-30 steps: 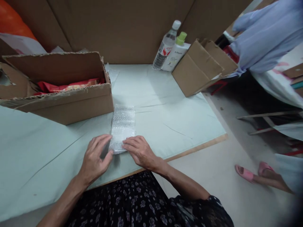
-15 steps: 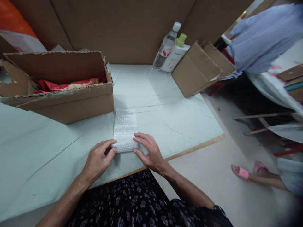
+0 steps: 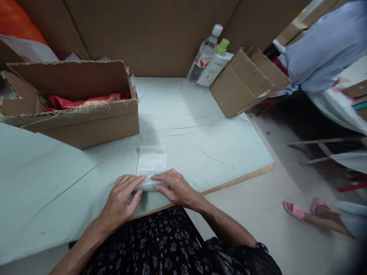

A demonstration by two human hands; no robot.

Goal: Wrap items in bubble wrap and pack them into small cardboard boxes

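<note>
A strip of clear bubble wrap [image 3: 151,158] lies on the pale green tabletop near its front edge. Its near end is rolled or folded over into a thick bundle; whatever may be inside cannot be made out. My left hand [image 3: 123,196] grips the left end of that bundle, fingers on top and thumb on the near side. On the right end, my right hand [image 3: 174,187] holds it in the same way, fingertips close to those of the left. The flat part of the wrap stretches away from me.
An open cardboard box [image 3: 111,124] with red packets [image 3: 86,101] stands at left. Behind are a clear bottle [image 3: 202,57], a white bottle with green cap [image 3: 215,67] and a tilted carton [image 3: 241,84]. Another person's pink slippers [image 3: 295,211] show on the floor at right.
Both hands have come closer together over the bundle and slid slightly toward me. The bubble wrap has moved nearer to the table's front edge, and its flat part looks shorter.
</note>
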